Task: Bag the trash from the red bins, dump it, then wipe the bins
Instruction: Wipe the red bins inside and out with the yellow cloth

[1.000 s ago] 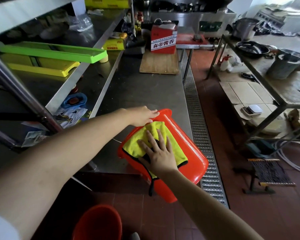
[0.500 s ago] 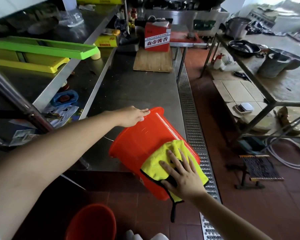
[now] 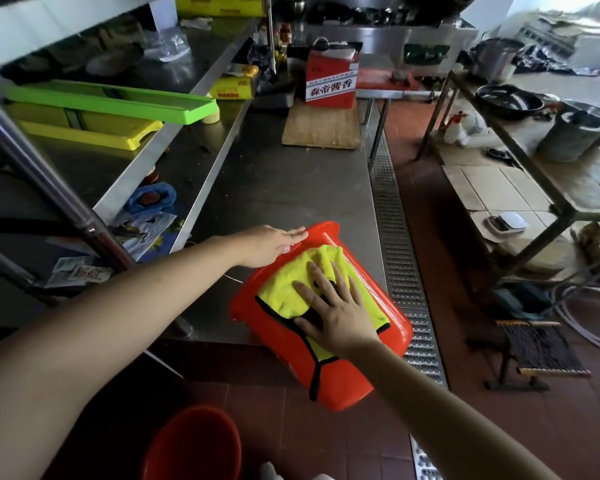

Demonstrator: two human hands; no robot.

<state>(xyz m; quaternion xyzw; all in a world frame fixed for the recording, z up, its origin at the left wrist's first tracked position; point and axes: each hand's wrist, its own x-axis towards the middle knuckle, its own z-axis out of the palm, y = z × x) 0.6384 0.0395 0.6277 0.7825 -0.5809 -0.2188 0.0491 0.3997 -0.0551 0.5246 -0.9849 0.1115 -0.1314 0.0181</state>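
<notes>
1. A red bin (image 3: 343,368) is laid on its side at the near right corner of the steel table (image 3: 284,188), and its near part hangs over the table edge above the tiled floor. This position is probably chosen so that the outer wall faces up and can be reached for wiping.
2. The bin is steadied at its far end by the left hand (image 3: 267,244). The hand lies flat on it with the fingers stretched out and not clenched, most likely to stop the bin from rolling or sliding off the edge.
3. A yellow cloth (image 3: 291,287) with a black border is pressed on the upper wall by the right hand (image 3: 336,311). The palm is flat and the fingers are spread, so nothing is gripped; the spread is judged to give wide pressure on the cloth.
4. One corner of the cloth hangs loose over the near side of the bin.
5. A second red bin (image 3: 194,445) is seen on the floor, near and to the left; whether it is wiped cannot be told.
6. The step in hand is judged to be the wiping, so the task seems to be in its last part.
</notes>
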